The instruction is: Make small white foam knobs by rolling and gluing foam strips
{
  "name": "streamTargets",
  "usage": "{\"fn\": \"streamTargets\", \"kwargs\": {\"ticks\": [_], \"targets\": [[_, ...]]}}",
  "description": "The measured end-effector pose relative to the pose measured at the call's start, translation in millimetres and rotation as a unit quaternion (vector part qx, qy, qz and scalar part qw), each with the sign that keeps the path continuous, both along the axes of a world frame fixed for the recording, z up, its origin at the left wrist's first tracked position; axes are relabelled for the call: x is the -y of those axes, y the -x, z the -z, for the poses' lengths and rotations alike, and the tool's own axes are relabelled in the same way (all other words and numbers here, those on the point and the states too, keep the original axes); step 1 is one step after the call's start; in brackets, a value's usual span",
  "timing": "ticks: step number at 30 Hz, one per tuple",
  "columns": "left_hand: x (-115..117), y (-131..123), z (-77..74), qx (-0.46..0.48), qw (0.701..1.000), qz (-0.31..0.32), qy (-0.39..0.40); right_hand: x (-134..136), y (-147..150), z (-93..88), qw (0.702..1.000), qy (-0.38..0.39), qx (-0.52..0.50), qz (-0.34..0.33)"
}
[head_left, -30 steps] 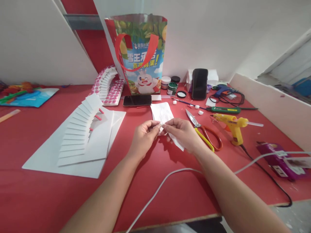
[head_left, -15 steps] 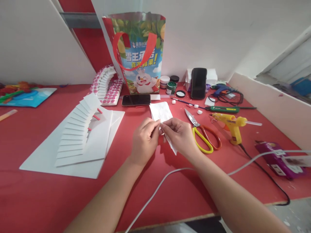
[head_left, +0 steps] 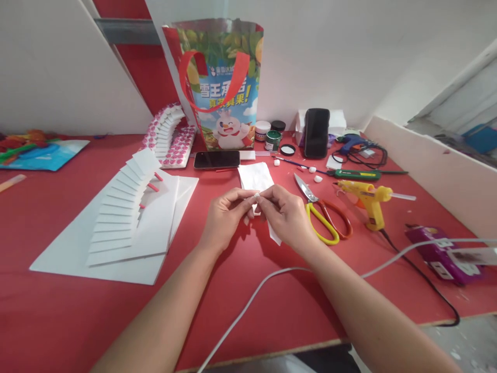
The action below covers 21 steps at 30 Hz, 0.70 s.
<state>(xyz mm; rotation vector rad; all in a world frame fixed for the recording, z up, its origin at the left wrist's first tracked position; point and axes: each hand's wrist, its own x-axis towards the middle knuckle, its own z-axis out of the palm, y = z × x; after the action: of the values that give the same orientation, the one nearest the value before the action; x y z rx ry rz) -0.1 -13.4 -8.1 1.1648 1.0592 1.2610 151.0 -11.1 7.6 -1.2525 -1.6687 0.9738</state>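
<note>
Between my fingertips is a small white wad (head_left: 257,195), perhaps tissue; most of it is hidden. My left hand (head_left: 227,215) pinches it from the left with thumb and forefinger. From the other side my right hand (head_left: 285,210) grips it the same way. Folded white tissue (head_left: 256,176) lies on the red table under and behind my hands, a corner showing below the right one. Similar white wads (head_left: 318,179) rest beyond the scissors (head_left: 326,217), which lie to the right of my right hand with yellow and orange handles.
On the left, a fan-like stepped white model (head_left: 116,217) sits on white boards. A printed bag (head_left: 221,88), a phone (head_left: 217,159) and paint jars (head_left: 273,140) stand or lie behind. To the right are a yellow glue gun (head_left: 367,199) and a white cable (head_left: 256,295) crossing the front.
My fingers have shifted around the wad, and more of its white top shows now. The left hand's lower fingers have opened slightly; both hands stay above the tissue.
</note>
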Motion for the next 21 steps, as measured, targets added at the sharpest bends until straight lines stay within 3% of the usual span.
{"fn": "streamTargets", "kwargs": {"ticks": [4,11,13,15,18,21], "targets": [[0,1,-2.6,-0.029,0.999,-0.008,-0.019,0,0,-0.4,0.999,-0.004,0.036,-0.002],[3,-2,1.5,-0.076,0.995,-0.061,-0.032,-10,1,7.4,0.993,0.095,-0.063,0.014],[4,-3,2.9,-0.069,0.995,-0.065,-0.014,-10,1,7.6,0.996,0.088,-0.024,0.023],[3,-5,4.1,-0.051,0.996,-0.068,0.008,-6,1,6.3,0.997,0.027,0.067,0.038],[2,-6,4.6,-0.014,0.997,-0.07,0.039,0,1,1.9,0.968,-0.085,0.231,0.054],[1,-6,2.1,0.011,0.997,-0.06,0.051,-1,-2,-4.4,0.97,-0.064,0.232,0.022]]}}
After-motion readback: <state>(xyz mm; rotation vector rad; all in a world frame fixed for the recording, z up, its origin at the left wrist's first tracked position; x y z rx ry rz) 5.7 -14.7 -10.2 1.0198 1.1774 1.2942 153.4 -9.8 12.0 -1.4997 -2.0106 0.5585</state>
